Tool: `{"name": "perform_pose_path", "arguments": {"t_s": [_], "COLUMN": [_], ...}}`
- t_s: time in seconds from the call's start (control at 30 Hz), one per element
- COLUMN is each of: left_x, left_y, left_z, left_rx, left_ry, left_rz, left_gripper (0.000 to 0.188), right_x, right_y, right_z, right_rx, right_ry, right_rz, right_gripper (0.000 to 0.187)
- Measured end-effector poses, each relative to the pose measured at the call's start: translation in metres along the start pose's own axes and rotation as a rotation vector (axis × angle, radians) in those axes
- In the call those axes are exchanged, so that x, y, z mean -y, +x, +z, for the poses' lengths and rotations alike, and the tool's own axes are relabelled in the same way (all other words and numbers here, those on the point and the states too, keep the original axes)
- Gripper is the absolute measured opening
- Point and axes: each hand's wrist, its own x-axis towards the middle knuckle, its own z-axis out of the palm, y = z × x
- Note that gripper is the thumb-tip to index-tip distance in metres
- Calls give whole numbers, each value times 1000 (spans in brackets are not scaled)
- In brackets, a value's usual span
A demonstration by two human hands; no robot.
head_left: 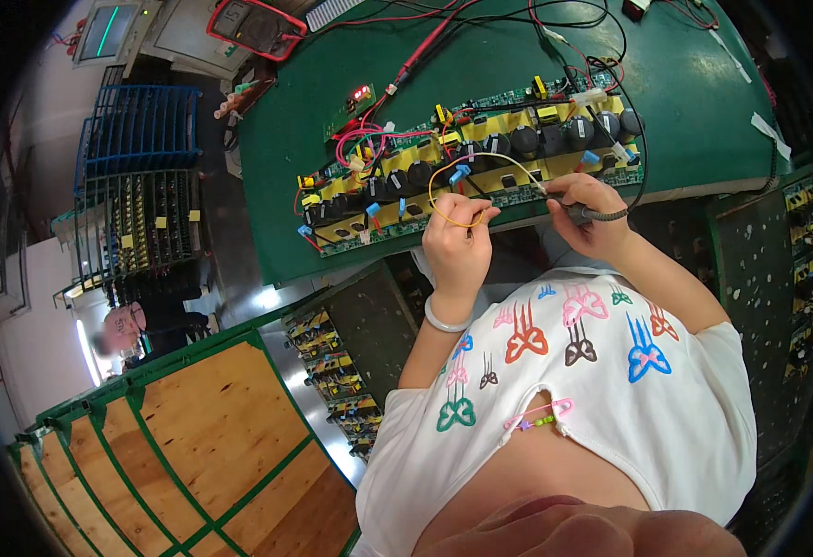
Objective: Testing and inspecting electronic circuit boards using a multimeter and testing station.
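Note:
A long green circuit board (495, 141) with black capacitors, yellow parts and blue pieces lies along the near edge of the green table (703, 102). At its near side, my left hand (459, 243) pinches the end of a thin yellow wire (432, 186), which arcs over the board toward my right hand. My right hand (590, 212) is closed around a dark probe (601, 215) with a ribbed grey sleeve and a black cable. The wire's pale other end meets the probe's tip at my right fingertips; how they are joined is too small to tell.
A small board with a lit red display (355, 104) sits behind the long board, among red and black leads. A red multimeter (256, 28) and a screen with a green line (109, 35) stand back left. Board-filled racks (142, 223), a wood-panelled green frame (207, 422) and another person (133, 330) are left.

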Motion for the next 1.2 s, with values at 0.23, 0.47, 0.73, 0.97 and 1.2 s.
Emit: {"name": "perform_pose_path", "arguments": {"t_s": [0.23, 0.47, 0.73, 0.97, 1.2], "left_x": [1, 0, -2, 1, 1], "left_y": [-1, 0, 0, -1, 0], "left_z": [0, 0, -1, 0, -1], "left_rx": [11, 11, 10, 14, 27], "left_ry": [-10, -41, -46, -45, -52], "left_rz": [-8, -11, -39, -25, -35], "left_gripper": [16, 14, 13, 14, 12], "right_x": [3, 4, 4, 1, 15], "right_y": [0, 0, 0, -3, 9], "right_z": [0, 1, 1, 1, -2], "right_rx": [-5, -3, 12, 18, -15], "right_ry": [-18, -49, -83, -87, -25], "right_rz": [21, 21, 5, -4, 87], "right_gripper": [20, 20, 23, 25, 21]}}
